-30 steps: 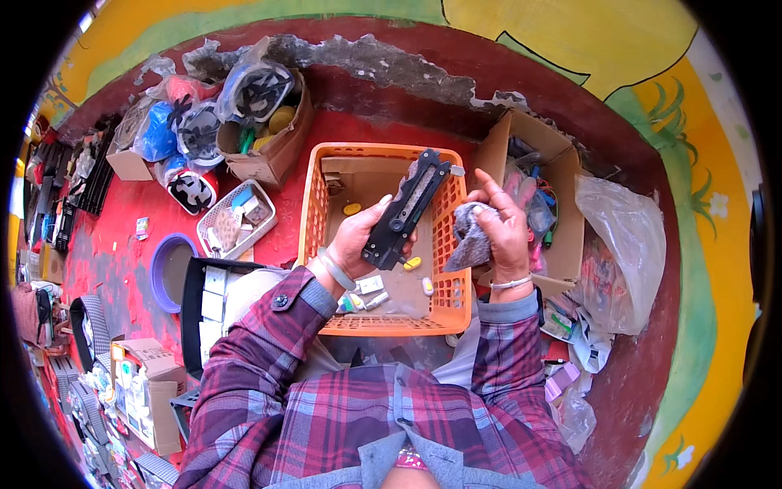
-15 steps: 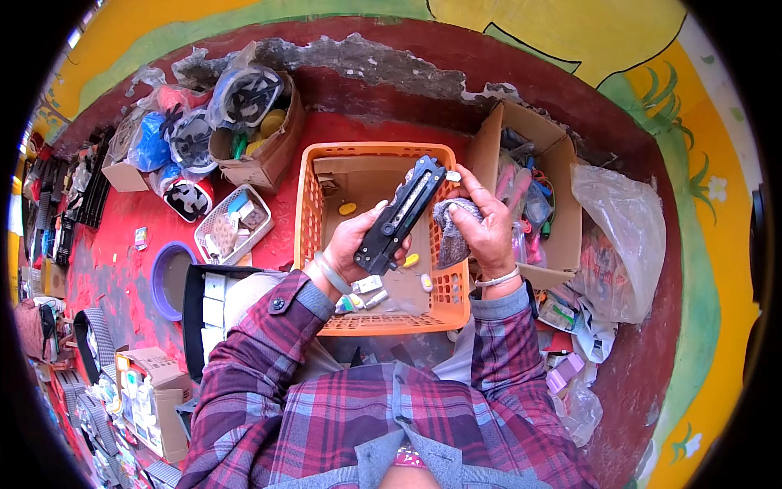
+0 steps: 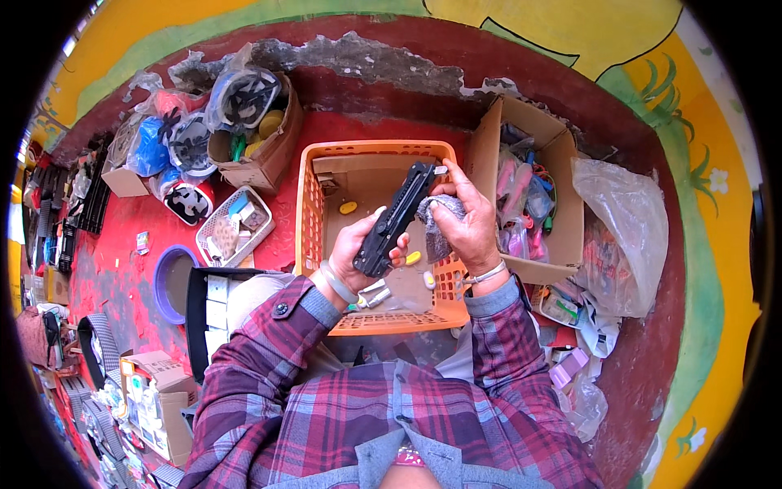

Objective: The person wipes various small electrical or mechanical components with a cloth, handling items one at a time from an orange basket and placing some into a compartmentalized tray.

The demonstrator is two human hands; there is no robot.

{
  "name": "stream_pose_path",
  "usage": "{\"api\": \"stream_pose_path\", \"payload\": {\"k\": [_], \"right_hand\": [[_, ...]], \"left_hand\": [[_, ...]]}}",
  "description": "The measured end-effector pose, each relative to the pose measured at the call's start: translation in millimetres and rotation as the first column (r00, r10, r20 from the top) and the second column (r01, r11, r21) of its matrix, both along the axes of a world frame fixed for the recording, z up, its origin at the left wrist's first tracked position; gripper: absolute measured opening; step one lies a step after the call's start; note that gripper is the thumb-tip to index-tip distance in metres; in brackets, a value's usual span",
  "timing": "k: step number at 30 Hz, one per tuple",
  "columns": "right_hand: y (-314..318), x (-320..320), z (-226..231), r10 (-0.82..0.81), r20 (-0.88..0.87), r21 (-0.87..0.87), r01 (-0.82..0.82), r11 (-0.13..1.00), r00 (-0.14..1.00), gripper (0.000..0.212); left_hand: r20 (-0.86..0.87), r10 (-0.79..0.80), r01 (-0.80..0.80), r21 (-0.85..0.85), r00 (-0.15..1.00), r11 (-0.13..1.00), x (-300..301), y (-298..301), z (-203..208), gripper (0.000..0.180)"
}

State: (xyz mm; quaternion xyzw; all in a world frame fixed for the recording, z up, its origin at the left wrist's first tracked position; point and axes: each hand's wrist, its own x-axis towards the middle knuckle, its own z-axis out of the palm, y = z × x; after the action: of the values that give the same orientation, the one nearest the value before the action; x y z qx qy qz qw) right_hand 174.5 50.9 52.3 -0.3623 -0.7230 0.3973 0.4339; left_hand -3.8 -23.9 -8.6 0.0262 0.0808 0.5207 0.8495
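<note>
My left hand (image 3: 361, 243) is closed around the lower part of a long black device (image 3: 394, 216). The device is slim, with a groove along its length and a small white tab at its upper end; its exact kind I cannot tell. It is held tilted above an orange plastic basket (image 3: 391, 329). In my right hand (image 3: 471, 224) is a crumpled grey cloth (image 3: 438, 232), pinched under the thumb and pressed near the device's right side. The right fingertips reach to the white tab at the top.
In the basket lie yellow pieces (image 3: 348, 208) and white pieces. Right of it stands a cardboard box (image 3: 538, 273) of pink and green items, beside a clear plastic bag (image 3: 623, 220). At left are a white tray (image 3: 265, 224), a purple basin (image 3: 160, 281) and a cardboard box (image 3: 281, 151).
The black device has rolled in my left hand, its groove turning more sideways. My right hand and the cloth have shifted slightly left and closer to the device.
</note>
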Motion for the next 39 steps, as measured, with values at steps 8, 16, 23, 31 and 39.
{"api": "stream_pose_path", "payload": {"k": [8,16,23,31,39], "right_hand": [[1.7,2.7,-2.2,0.015,-0.077,-0.107,-0.023,0.994,0.997,0.064],[2.5,4.3,-4.7,-0.201,-0.53,-0.138,0.15,0.979,0.824,0.028],[-2.7,-26.0,-23.8,-0.278,-0.091,0.283,0.292,0.913,0.956,0.02],[-23.2,-22.6,-11.7,0.101,-0.002,0.168,-0.099,0.981,0.995,0.017],[-21.9,-21.2,-13.6,-0.062,0.007,0.359,0.055,0.932,0.998,0.02]], "left_hand": [[-0.02,-0.016,0.014,-0.084,1.0,0.996,0.0,0.4,6.7,0.042],[-0.049,-0.014,0.008,-0.12,0.999,0.993,1.2,6.6,7.0,0.04],[-0.299,0.007,-0.019,-0.038,0.954,0.999,12.6,3.0,11.7,0.036],[-0.435,0.165,-0.159,0.051,0.885,0.986,-4.3,10.8,12.4,0.03],[-0.485,0.122,-0.157,-0.032,0.866,0.987,5.0,10.0,21.7,0.024]]}}
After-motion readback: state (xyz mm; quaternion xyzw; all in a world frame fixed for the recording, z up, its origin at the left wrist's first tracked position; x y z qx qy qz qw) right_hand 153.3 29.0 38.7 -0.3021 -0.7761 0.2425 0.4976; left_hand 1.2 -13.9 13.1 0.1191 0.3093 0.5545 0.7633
